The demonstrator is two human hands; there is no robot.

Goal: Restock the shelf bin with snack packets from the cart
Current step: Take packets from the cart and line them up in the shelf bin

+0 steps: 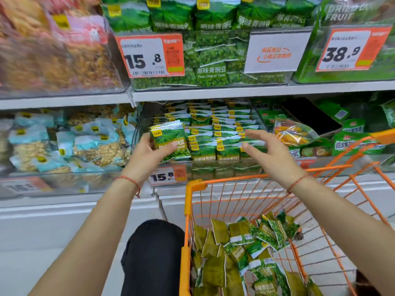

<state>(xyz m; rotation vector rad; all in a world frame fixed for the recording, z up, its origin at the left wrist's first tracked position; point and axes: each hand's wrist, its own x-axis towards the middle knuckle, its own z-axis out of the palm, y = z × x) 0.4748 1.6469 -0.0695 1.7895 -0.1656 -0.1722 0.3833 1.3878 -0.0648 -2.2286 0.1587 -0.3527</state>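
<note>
A shop shelf fills the view, and every place here is given from the shelf bin [147, 116], a clear-walled bin on the middle shelf. Inside it, rows of green pea snack packets [215, 133] stand upright and tightly packed, so the restocking looks well advanced. Below and to the right of the bin stands the orange wire cart [193, 189], with a loose heap of cart packets [241, 251] still on its floor; by that, a good share of the work is left.

At the bin's front left corner, the left hand [147, 152] pinches a small stack of packets [170, 139], thumb across the front, holding it against the first row. At the bin's front right, the right hand [265, 150] hovers with fingers spread, holding nothing.

The bin's back rows fade into shadow, so its depth and remaining room cannot be judged. The cart is cut off at the lower and right edges. The shelf left of the bin is blurred. Below the bin a price tag [168, 175] is partly readable.
</note>
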